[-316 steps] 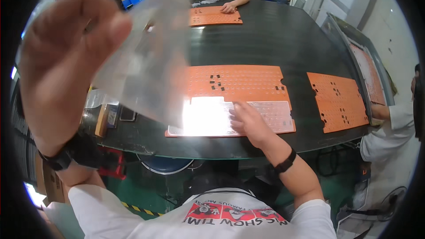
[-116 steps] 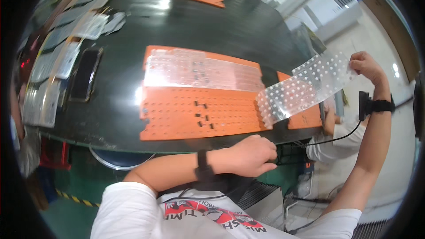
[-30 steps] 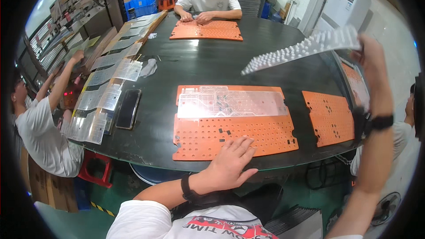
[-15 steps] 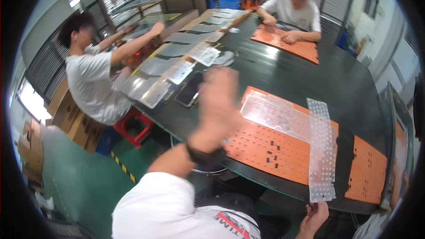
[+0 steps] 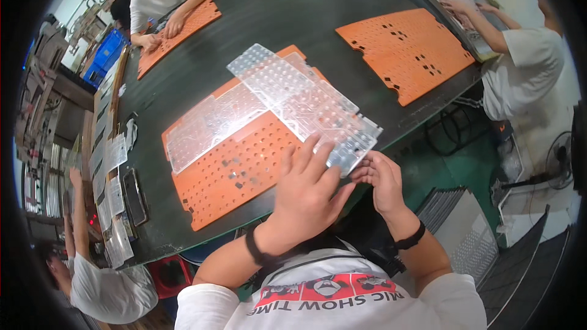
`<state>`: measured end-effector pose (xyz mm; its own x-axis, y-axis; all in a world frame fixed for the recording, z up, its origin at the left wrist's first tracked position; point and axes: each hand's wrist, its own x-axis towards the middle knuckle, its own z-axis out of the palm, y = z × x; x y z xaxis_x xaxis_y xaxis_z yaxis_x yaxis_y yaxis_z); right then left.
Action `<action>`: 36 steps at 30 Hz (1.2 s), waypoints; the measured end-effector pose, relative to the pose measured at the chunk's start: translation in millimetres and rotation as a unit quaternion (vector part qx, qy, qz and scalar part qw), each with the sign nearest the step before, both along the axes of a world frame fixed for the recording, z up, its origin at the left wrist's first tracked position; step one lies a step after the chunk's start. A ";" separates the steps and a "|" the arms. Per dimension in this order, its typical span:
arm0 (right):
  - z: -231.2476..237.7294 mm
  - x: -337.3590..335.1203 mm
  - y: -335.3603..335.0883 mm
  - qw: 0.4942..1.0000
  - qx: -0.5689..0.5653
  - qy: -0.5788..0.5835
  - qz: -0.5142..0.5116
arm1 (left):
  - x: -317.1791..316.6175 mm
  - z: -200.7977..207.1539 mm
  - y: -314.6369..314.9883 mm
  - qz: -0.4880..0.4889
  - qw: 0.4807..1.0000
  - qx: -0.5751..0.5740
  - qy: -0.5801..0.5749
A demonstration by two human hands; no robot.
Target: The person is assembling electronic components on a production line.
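My right hand [image 5: 384,182] pinches the near corner of a clear perforated plastic sheet [image 5: 318,107]. This sheet lies slantwise across an orange board [image 5: 202,182] full of small holes, and its far end reaches past the board's edge. My left hand [image 5: 309,189] is open, fingers spread, over the board's near edge beside the sheet's near end. Whether its fingertips touch the sheet, I cannot tell. A second clear sheet [image 5: 205,125] rests on the far half of the board, partly under the first. Several small dark pieces [image 5: 239,174] sit on the board's near half.
Another orange board [image 5: 409,55] with dark pieces lies to the right. Across the dark table [image 5: 257,6], a person works on an orange board [image 5: 177,36]. A phone [image 5: 134,195] and clear sheets [image 5: 113,201] lie at left. Other people sit at far right and lower left.
The view has swung right. My left hand has come from over the table's left part to the sheet's near end. The sheet now slants across the board, its corner still in my right hand.
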<state>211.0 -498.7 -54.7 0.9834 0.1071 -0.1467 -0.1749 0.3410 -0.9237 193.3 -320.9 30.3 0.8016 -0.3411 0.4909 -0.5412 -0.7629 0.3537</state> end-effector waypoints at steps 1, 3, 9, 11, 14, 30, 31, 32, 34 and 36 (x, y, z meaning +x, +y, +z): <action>-0.7 -1.6 -1.3 1.000 0.014 0.001 0.003 | 4.4 -6.3 -12.2 -0.009 1.000 0.013 -0.026; -2.0 -2.1 -0.6 0.999 0.033 -0.001 0.016 | 9.7 -20.8 -25.9 0.001 0.999 0.024 -0.041; 5.8 -5.7 1.8 0.998 -0.028 -0.044 0.019 | 13.1 -32.6 -32.3 0.001 0.986 0.133 -0.096; 7.6 -4.1 4.0 0.997 -0.024 -0.057 0.040 | 13.6 -24.2 -27.5 0.010 0.984 0.145 -0.098; 14.8 -4.3 9.5 0.997 -0.001 -0.061 0.048 | 20.4 -4.9 -19.4 0.009 0.982 0.158 -0.100; 32.5 59.1 41.2 0.980 0.190 0.035 -0.047 | 77.3 301.8 17.0 0.060 0.992 0.105 -0.047; 26.4 65.1 35.6 0.975 0.203 0.036 -0.087 | 84.2 302.6 15.5 0.058 0.995 0.078 -0.039; 26.0 71.8 32.8 0.977 0.186 0.040 -0.100 | 76.5 303.8 16.8 0.063 0.994 0.076 -0.036; 32.5 75.1 24.2 0.968 0.218 0.038 -0.119 | 59.1 297.1 24.0 0.030 0.981 0.112 -0.156; 39.0 75.4 29.4 0.968 0.218 -0.006 -0.120 | 13.2 296.2 41.4 0.035 0.947 0.163 -0.274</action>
